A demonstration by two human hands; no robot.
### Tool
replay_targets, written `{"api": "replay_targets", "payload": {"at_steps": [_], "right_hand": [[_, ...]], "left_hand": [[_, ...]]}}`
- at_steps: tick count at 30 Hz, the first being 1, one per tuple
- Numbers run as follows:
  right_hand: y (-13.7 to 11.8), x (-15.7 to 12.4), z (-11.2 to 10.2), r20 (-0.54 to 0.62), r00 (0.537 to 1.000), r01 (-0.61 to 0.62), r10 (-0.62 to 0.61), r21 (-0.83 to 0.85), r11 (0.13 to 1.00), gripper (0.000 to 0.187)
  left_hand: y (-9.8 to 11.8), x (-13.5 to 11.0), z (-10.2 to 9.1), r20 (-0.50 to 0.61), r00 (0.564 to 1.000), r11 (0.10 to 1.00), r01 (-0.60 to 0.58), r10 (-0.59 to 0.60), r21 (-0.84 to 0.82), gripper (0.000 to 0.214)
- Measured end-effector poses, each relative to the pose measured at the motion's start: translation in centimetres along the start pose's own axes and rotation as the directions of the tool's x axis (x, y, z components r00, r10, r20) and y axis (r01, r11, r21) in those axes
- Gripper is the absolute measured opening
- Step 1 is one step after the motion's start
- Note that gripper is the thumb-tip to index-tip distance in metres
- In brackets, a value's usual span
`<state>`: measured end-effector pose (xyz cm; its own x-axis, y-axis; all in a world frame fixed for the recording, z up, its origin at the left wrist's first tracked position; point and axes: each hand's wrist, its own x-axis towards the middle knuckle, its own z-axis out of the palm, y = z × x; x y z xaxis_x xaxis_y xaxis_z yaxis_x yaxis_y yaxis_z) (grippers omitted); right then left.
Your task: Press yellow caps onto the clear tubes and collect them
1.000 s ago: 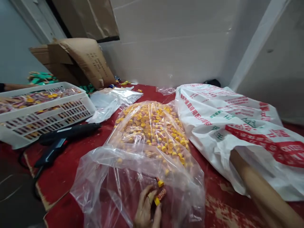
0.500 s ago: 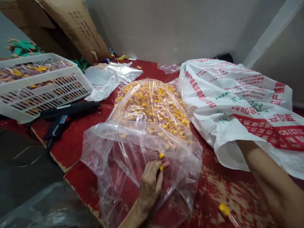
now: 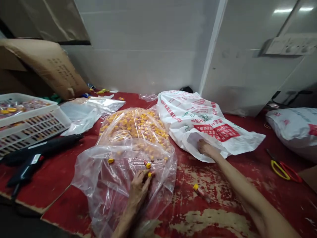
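Observation:
My left hand (image 3: 139,187) rests on the loose mouth of a clear plastic bag (image 3: 86,165), fingers closed on a small yellow-capped tube (image 3: 150,174). A second yellow-capped tube (image 3: 147,164) lies just beyond the fingertips. Behind them, the bag bulges with many similar capped tubes (image 3: 133,124). To the right, my right hand (image 3: 206,147) is at the open mouth of a white printed sack (image 3: 183,112). Its fingers look curled, but whatever they hold is too indistinct to make out. Between my arms, one more capped tube (image 3: 201,191) lies on the red tabletop (image 3: 183,201).
At left stand a black heat gun (image 3: 37,155) and a white basket (image 3: 59,117) of packed items. Flat plastic bags (image 3: 81,114) and a cardboard box (image 3: 59,72) lie behind. Scissors (image 3: 281,168) and another white sack (image 3: 292,125) are at right.
My right hand, formerly hidden inside the white sack, now shows at its mouth. The view has swung up and right. My left hand stays on the clear bag with the tube.

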<state>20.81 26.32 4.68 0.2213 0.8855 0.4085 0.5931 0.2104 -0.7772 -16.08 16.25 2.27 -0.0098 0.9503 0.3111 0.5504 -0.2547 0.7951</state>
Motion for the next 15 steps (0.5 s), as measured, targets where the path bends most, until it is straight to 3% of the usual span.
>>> {"api": "replay_targets", "payload": {"at_steps": [3,5,10,12,15], "right_hand": [[-0.1,-1.6,-0.7,0.094,0.995,-0.012,0.012,-0.009,1.000,0.028],[-0.7,-2.7,-1.1,0.100,0.995,-0.019,0.018,0.011,1.000,0.035],[-4.0,-8.3,-2.9,0.068,0.998,-0.014,0.006,0.124,0.992,0.029],[-5.8,-11.9,-3.9,0.079,0.996,-0.048,0.029,0.249,0.967,0.033],[-8.1,-17.5,-5.4,0.186,0.981,-0.131,0.060,0.396,0.909,0.036]], "left_hand": [[2.0,-1.0,-1.4,-0.141,0.975,0.977,0.151,-0.172,-0.151,0.028],[3.7,-2.2,-1.9,-0.177,0.946,0.926,0.204,-0.270,-0.318,0.030],[8.3,-5.7,-0.1,0.057,0.901,0.653,0.355,-0.431,-0.670,0.037],[9.7,-6.9,1.5,0.151,0.880,0.563,0.411,-0.450,-0.717,0.036],[11.2,-8.6,3.8,0.239,0.877,0.514,0.444,-0.416,-0.734,0.032]]}}
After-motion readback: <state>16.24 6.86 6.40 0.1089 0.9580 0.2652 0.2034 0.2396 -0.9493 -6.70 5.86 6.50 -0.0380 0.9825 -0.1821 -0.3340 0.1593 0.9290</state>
